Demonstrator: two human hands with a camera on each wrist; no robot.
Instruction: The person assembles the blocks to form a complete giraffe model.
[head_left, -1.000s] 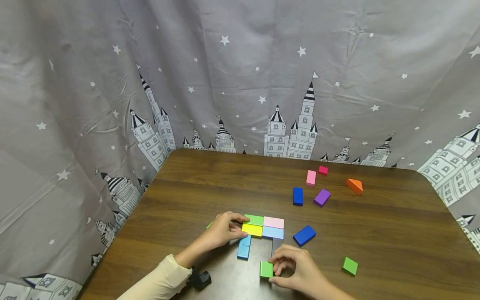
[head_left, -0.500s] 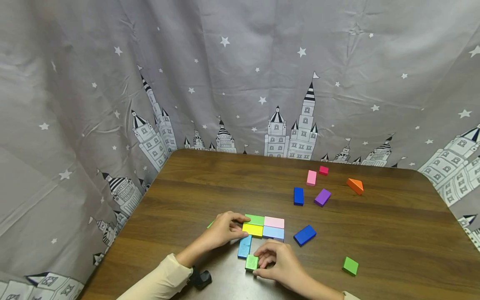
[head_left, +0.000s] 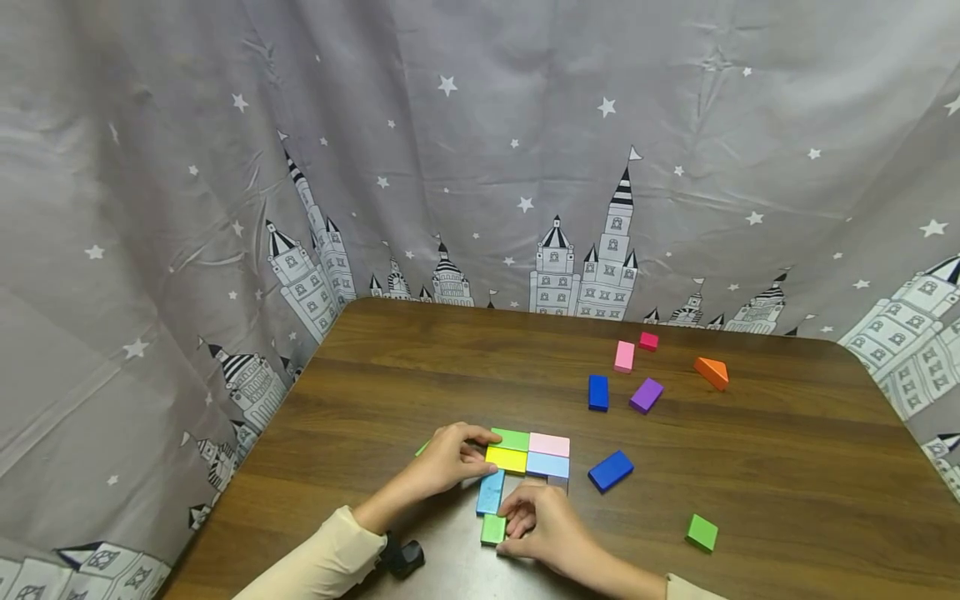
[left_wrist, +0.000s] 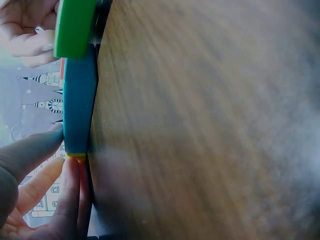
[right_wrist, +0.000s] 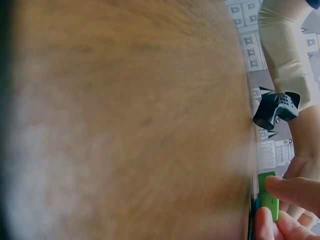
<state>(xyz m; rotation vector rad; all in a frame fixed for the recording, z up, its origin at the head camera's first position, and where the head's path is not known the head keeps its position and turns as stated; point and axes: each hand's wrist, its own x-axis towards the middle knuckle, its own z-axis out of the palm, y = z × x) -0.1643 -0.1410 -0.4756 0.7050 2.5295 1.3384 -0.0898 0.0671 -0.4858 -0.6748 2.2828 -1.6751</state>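
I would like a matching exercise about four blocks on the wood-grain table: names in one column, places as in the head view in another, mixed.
1. Turquoise rectangular block
2. Yellow rectangular block
3. Small crimson block
4. Purple rectangular block

A. Nearest the grey castle-print fabric curtain
B. Directly left of the pale blue rectangular block
C. Just right of the farther dark blue rectangular block
D. Beside the green square block pinched by the right hand

Pairs: 1-D, 2-B, 3-A, 4-C

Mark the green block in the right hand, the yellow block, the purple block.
Held green block [head_left: 493, 528]: head view, middle of top face.
Yellow block [head_left: 507, 459]: head view, middle of top face.
Purple block [head_left: 647, 393]: head view, middle of top face.
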